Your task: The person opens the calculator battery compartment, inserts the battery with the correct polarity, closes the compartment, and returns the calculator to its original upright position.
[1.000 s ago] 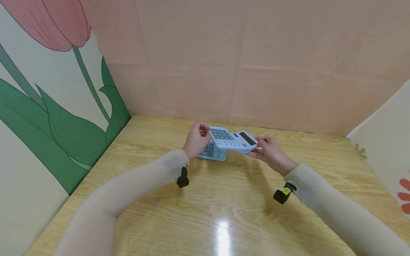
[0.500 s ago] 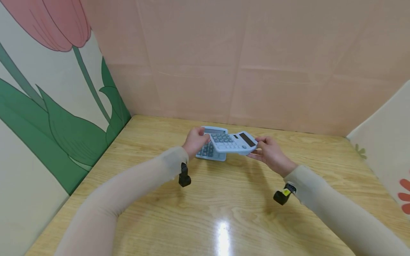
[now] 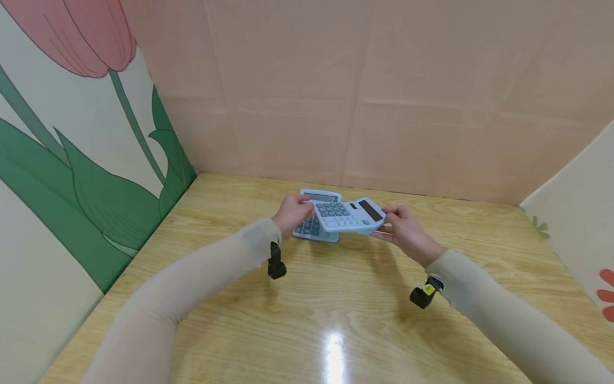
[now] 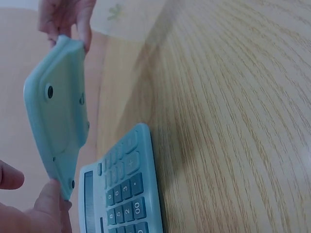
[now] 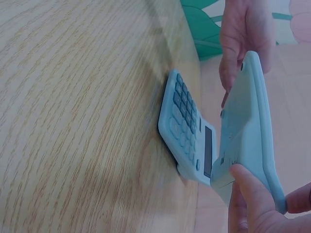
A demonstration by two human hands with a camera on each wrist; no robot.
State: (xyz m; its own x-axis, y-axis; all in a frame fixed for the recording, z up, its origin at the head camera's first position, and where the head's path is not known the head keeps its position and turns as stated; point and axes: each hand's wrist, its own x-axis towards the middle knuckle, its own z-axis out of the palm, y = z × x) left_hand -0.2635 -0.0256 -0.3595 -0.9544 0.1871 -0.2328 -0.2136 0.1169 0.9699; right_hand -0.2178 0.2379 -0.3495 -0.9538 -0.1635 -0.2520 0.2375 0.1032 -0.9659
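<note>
A light blue calculator [image 3: 346, 215] is held up in the air, keys facing up, between both hands. My left hand [image 3: 292, 214] pinches its keypad end by the corner. At the display end, my right hand [image 3: 408, 232] grips the edge, with fingers against the underside in the right wrist view. The calculator's underside [image 4: 60, 111], with small dark round feet, shows in the left wrist view. Beneath it and to the left, a second light blue calculator [image 3: 314, 230] with grey-blue keys lies on the table, partly covered by the raised one in the head view.
The wood-grain table [image 3: 307, 320] runs back to a pink wall covering [image 3: 288, 122]. A tulip-patterned panel [image 3: 96, 176] borders the left side, and a white panel [image 3: 575, 229] with flower prints borders the right.
My left hand has shifted slightly down, and the keypad end of the held calculator has dropped a little. More of the lower calculator's display shows now. The right hand has barely moved.
</note>
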